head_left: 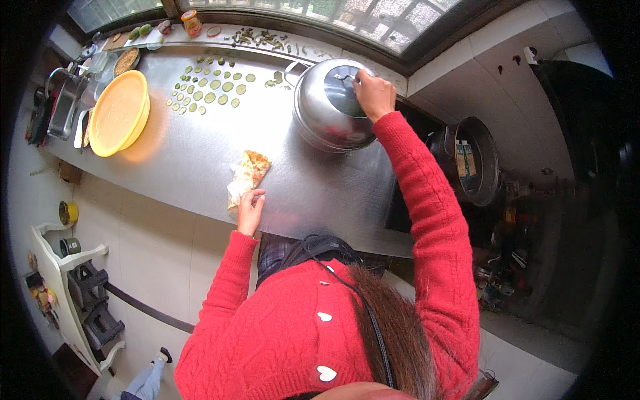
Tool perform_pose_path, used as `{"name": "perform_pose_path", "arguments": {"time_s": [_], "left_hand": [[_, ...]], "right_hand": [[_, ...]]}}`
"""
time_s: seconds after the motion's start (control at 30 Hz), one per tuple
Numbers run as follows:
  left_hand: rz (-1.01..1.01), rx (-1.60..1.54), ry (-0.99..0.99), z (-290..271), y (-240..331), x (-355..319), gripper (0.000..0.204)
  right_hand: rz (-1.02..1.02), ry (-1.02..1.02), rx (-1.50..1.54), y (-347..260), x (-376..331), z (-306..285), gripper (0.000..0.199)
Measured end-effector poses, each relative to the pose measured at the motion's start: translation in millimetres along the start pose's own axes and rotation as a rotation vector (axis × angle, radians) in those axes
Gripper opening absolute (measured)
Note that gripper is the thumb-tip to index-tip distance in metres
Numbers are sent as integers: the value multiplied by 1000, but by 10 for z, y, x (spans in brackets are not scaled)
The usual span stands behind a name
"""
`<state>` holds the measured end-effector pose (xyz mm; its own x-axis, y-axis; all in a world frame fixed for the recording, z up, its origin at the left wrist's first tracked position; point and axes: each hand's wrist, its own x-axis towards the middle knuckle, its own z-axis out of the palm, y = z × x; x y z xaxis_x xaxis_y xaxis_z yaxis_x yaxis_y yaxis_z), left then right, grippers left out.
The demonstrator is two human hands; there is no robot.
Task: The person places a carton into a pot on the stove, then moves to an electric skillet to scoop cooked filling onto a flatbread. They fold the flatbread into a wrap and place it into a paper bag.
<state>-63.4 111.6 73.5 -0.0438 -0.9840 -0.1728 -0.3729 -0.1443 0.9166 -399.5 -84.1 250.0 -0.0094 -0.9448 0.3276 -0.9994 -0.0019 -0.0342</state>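
One steel pot (320, 123) is standing on the metal surface (200, 153), its lid handle (343, 78) being clamped in the right hand (377, 95); the left hand (249, 212), thumb and forefinger apart, is resting beside wrapped food (252, 168).

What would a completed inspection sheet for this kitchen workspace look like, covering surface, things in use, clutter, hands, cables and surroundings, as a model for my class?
Surface: shiny metal counter.
Things in use: lidded metal pot; piece of food, partly in whitish wrapping.
Clutter: round green slices spread out; yellow basin; orange-lidded jar by the window.
Hands: right hand closed on the pot's top handle; left hand at the food's near end, grip unclear.
Cables: dark cord over the wearer's red sweater; otherwise nothing seen.
Surroundings: window beyond the counter; another person's leg, lower left.
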Motion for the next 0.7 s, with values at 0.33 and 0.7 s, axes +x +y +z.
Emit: {"name": "perform_pose_path", "arguments": {"time_s": [0.33, 0.7], "left_hand": [[53, -33, -98, 185, -132, 101, 19], [25, 17, -257, 591, 233, 98, 21]], "right_hand": [[37, -20, 87, -9, -154, 33, 17], [-86, 342, 183, 1397, -1092, -1367, 13]]}}
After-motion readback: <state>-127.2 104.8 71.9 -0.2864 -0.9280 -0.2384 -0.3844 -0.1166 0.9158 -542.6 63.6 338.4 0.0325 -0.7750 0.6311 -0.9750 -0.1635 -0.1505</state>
